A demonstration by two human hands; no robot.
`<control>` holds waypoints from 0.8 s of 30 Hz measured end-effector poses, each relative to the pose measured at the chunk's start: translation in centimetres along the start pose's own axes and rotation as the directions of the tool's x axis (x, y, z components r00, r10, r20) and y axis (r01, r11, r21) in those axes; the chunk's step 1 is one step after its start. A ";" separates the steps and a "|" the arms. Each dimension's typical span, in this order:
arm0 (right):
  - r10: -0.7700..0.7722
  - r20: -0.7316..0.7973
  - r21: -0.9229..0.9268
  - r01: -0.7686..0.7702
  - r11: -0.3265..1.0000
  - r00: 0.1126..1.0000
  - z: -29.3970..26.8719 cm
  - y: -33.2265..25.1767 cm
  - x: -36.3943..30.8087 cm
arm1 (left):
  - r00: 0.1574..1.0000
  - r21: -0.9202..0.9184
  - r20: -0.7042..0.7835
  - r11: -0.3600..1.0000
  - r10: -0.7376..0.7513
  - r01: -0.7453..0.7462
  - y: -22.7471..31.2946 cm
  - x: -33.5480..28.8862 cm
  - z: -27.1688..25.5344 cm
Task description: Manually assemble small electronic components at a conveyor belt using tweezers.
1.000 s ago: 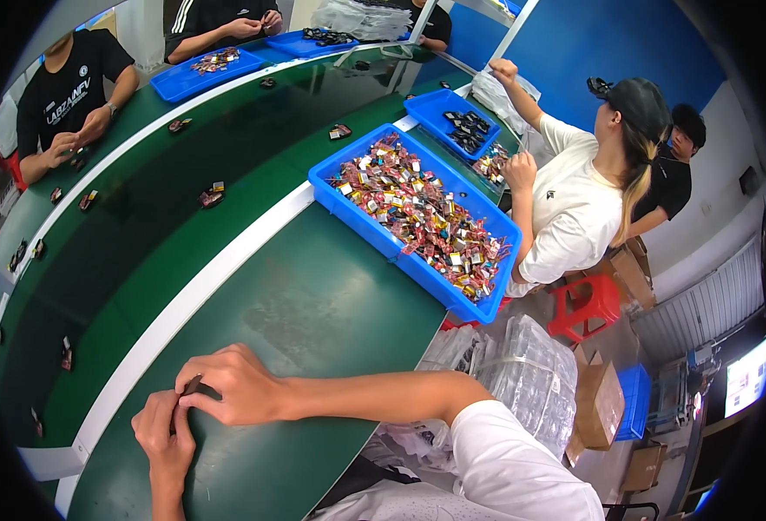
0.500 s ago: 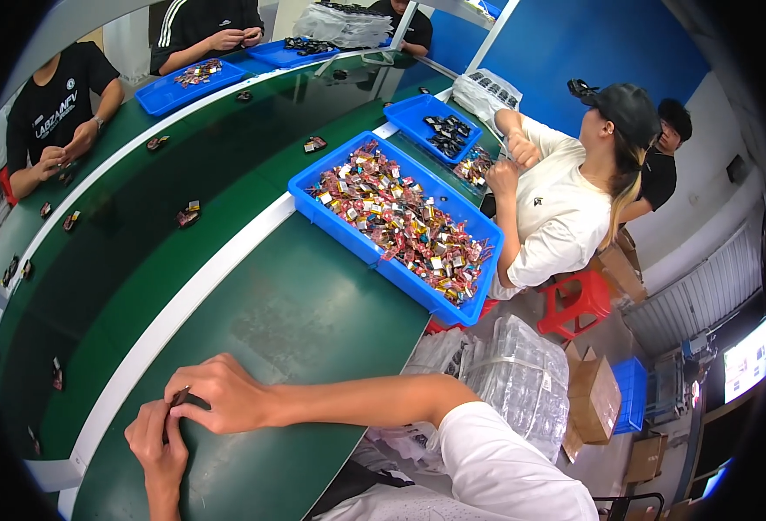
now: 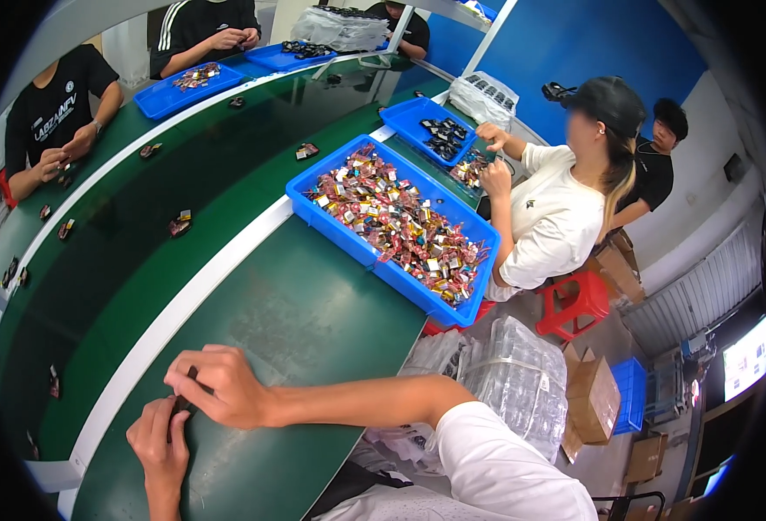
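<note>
Over the near green worktop (image 3: 287,321), my two hands meet with fingertips nearly touching. Between them is a small dark part (image 3: 193,373), mostly covered by fingers, so its kind is not clear. My right hand (image 3: 220,387) pinches it from above, thumb and bent fingers closed. My left hand (image 3: 159,436) is closed too, thumb against the forefinger, at the part's lower end. Beyond my hands, a large blue tray (image 3: 335,227) holds a heap of small wired pieces in red, yellow and white.
A dark green conveyor (image 3: 122,269) with scattered small parts (image 3: 180,223) runs past a white rail (image 3: 183,304). A co-worker in a cream shirt (image 3: 556,217) works beside a smaller blue tray (image 3: 413,113). Others sit across. Plastic-wrapped stacks (image 3: 517,369) and a red stool (image 3: 574,304) stand right.
My right hand has risen slightly and its fingers have shifted on the small dark part. Parts on the conveyor have slid toward the lower left. The cream-shirted co-worker's hands have moved apart.
</note>
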State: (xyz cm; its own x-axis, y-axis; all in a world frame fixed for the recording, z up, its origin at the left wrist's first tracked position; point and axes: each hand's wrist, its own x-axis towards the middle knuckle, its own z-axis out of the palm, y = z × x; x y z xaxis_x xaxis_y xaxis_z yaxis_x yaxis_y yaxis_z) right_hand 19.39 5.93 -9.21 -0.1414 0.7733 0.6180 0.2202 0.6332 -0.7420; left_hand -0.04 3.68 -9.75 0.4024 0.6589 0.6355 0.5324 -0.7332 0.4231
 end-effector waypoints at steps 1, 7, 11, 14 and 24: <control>0.027 -0.077 0.044 -0.023 0.999 0.997 0.0 0.2 0.1 | 1.000 0.031 0.007 0.999 -0.013 0.013 0.2 -0.1 0.1; 0.372 0.023 0.277 -0.364 0.889 0.928 0.5 1.0 1.0 | 0.996 0.120 0.068 0.992 -0.058 0.050 0.5 0.0 0.0; 0.532 0.210 0.454 -0.564 0.690 0.820 -0.7 0.0 1.7 | 0.995 0.130 0.080 0.990 -0.058 0.047 0.3 0.0 0.0; 0.361 0.066 0.530 -0.339 0.777 0.930 0.7 1.8 1.2 | 0.996 0.123 0.081 0.992 -0.049 0.039 0.4 0.1 0.2; 0.277 0.258 0.319 -0.352 0.880 0.926 0.4 -0.7 2.3 | 0.998 0.130 0.065 0.991 0.004 -0.013 0.3 -0.2 0.0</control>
State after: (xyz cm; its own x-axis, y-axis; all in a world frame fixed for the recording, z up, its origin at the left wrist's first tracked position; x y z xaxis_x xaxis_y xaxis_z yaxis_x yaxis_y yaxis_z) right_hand 18.52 7.28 -7.31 -0.3191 0.8990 0.2999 -0.0643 0.2951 -0.9533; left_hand 0.05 3.32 -9.78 0.4521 0.6653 0.5942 0.6194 -0.7135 0.3276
